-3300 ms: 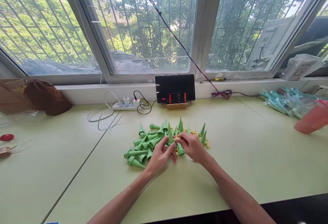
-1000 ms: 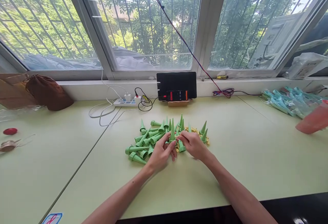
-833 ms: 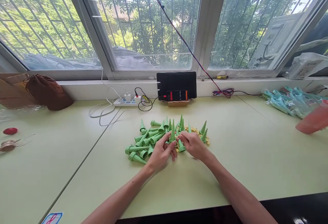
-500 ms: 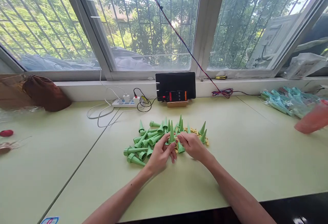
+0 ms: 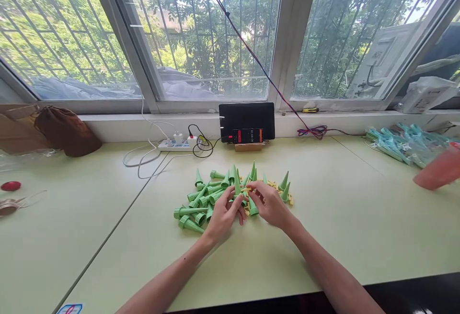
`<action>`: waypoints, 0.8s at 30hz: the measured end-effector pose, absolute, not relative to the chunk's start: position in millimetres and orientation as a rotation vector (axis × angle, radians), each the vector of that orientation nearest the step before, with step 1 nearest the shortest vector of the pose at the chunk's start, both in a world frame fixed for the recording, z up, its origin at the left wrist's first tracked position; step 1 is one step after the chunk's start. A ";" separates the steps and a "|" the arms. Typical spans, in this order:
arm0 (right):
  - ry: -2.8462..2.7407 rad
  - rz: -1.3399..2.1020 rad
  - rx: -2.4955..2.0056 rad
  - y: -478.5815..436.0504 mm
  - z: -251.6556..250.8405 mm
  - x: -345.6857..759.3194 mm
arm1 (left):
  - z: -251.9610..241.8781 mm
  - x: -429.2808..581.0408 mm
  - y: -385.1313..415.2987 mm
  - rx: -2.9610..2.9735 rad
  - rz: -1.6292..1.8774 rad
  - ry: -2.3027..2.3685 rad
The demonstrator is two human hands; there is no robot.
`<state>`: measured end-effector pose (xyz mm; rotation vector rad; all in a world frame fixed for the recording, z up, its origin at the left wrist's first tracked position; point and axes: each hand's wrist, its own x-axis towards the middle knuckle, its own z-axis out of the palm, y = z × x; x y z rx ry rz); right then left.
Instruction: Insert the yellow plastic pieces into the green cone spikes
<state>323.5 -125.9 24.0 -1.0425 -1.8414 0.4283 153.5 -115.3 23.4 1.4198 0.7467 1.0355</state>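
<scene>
My left hand is closed around a green plastic cone-shaped spike, which points upward. Between the fingertips of my right hand is a small yellow plastic piece, its left end close to the cone's side; whether they touch I cannot tell. Many more green spikes with ribbed caps lie heaped to the left of and behind my hands, some standing on their caps. Small yellow pieces lie scattered behind my right hand, partly hidden by it and by the cones.
Behind the heap a phone leans on a black tablet. A power strip with cables sits left of it. Bagged light-blue items and a red translucent container are at the right; a brown bag is at the left.
The cone in my left hand has shifted slightly left and tilted. My right fingers have turned, and the yellow piece between them now shows beside the cone.
</scene>
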 end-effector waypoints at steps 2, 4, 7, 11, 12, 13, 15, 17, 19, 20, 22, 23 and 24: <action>-1.834 0.443 -1.044 -125.7 23.4 323.3 | 23.7 153.5 -115.7 1.418 1.045 0.746; -1.825 0.456 -1.042 -126.0 23.5 323.2 | 23.4 153.3 -116.2 1.416 1.053 0.749; -1.828 0.454 -1.029 -126.6 24.5 323.5 | 22.2 152.8 -116.7 1.408 1.056 0.752; -1.841 0.441 -1.013 -126.0 24.6 324.9 | 21.9 152.9 -116.1 1.393 1.069 0.767; -1.842 0.441 -1.008 -125.5 24.2 325.4 | 22.3 153.0 -115.8 1.392 1.070 0.773; -1.842 0.442 -1.001 -125.0 23.7 325.8 | 22.7 153.1 -115.6 1.393 1.068 0.778; -1.842 0.438 -0.992 -123.8 22.3 326.4 | 23.5 153.0 -115.4 1.399 1.062 0.793; -1.846 0.416 -0.993 -122.6 20.7 326.9 | 23.1 152.6 -115.5 1.412 1.053 0.807; -1.852 0.384 -1.007 -121.5 19.1 327.2 | 21.1 152.2 -115.4 1.428 1.041 0.809; -1.854 0.369 -1.017 -120.9 18.5 327.2 | 19.6 152.0 -115.3 1.436 1.034 0.805; -1.859 0.352 -1.036 -120.1 17.6 327.3 | 16.5 151.8 -115.0 1.442 1.027 0.787; -1.862 0.351 -1.043 -119.8 17.4 327.3 | 15.2 151.8 -114.7 1.438 1.027 0.773; -1.865 0.353 -1.048 -119.6 17.3 327.3 | 14.2 151.9 -114.6 1.431 1.030 0.758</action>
